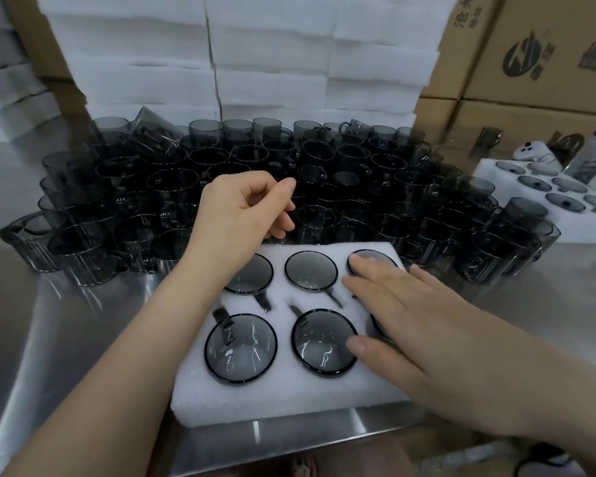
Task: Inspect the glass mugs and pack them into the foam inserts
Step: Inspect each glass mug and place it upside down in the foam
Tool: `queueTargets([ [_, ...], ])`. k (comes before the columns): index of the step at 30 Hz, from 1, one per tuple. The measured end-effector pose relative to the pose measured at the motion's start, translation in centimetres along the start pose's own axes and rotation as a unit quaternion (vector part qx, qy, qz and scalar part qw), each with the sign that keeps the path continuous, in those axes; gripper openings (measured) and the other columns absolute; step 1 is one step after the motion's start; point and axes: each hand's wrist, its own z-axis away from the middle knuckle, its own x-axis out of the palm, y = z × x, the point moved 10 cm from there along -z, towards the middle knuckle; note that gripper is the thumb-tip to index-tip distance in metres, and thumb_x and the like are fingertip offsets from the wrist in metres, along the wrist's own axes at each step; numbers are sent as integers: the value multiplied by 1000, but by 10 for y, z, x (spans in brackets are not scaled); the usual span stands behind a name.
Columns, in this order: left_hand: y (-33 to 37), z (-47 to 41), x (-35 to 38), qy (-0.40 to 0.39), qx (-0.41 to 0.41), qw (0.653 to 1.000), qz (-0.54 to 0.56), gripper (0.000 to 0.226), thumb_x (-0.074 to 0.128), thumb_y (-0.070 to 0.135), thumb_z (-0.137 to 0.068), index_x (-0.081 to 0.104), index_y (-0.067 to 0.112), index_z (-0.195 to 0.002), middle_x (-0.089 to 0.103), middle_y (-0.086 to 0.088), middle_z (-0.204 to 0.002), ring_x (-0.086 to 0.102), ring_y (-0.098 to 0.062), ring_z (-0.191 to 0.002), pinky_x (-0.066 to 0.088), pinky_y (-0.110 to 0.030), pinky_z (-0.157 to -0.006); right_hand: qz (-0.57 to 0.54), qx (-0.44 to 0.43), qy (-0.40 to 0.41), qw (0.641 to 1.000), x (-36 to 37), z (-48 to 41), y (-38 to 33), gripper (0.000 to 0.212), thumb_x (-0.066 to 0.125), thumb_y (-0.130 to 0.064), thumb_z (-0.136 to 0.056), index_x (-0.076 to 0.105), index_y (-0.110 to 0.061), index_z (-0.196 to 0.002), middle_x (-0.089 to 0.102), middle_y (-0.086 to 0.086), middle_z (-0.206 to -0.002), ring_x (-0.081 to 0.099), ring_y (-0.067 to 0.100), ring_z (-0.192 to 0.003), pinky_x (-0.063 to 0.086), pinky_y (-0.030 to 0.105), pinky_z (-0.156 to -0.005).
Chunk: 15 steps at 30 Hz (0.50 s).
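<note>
A white foam insert (255,397) lies on the steel table in front of me, with smoky grey glass mugs seated in its holes, among them one at the front left (240,348) and one in the front middle (324,342). My right hand (417,325) lies flat and open over the insert's right side, covering two mugs there. My left hand (245,208) hovers above the insert's far edge, fingers loosely curled and holding nothing. Behind the insert stands a dense crowd of loose grey mugs (351,187).
Stacks of white foam sheets (265,53) rise behind the mugs. A second filled foam insert (496,187) sits at the right, with cardboard boxes (547,46) behind it. The table's front edge (289,452) runs just below the insert.
</note>
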Motion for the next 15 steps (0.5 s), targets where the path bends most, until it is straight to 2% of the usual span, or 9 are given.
queueTargets([
  [3, -1, 0, 0, 1, -2, 1000, -1, 31, 59, 25, -96, 67, 11, -69, 69, -3, -60, 66, -21, -56, 49, -18, -54, -20, -6, -38, 999, 9, 0, 1, 90, -3, -76, -76, -9, -32, -154, -27, -17, -158, -31, -6, -139, -13, 34, -120],
  [6, -2, -1, 2, -5, -4, 1000, -7, 31, 60, 26, -96, 67, 12, -69, 70, -2, -60, 66, -20, -56, 49, -19, -54, -9, -12, -57, 998, 19, 3, 0, 94, -13, -80, -69, -27, -32, -149, -45, -18, -148, -45, -6, -129, -20, 34, -118],
  [8, -3, 0, 4, -10, -7, 1000, -14, 31, 60, 26, -96, 67, 14, -69, 69, -1, -59, 65, -17, -54, 49, -18, -54, 8, -20, -51, 998, 22, 3, -1, 99, -18, -84, -64, -32, -31, -146, -48, -16, -146, -49, -4, -127, -23, 35, -115],
  [12, -5, -1, 7, -20, -10, 1000, -17, 31, 60, 26, -96, 67, 13, -69, 70, -1, -60, 65, -18, -55, 49, -20, -56, -19, -16, -77, 997, 24, 0, -1, 104, -18, -86, -58, -33, -32, -146, -49, -16, -145, -51, -6, -123, -25, 34, -114],
  [15, -4, -2, 4, -16, -7, 1000, -10, 31, 60, 25, -97, 68, 12, -69, 70, -2, -60, 66, -21, -56, 50, -22, -57, -24, -17, -8, 1000, 6, -14, -4, 101, -21, -83, -63, -26, -30, -149, -43, -15, -150, -48, -6, -126, -24, 33, -115],
])
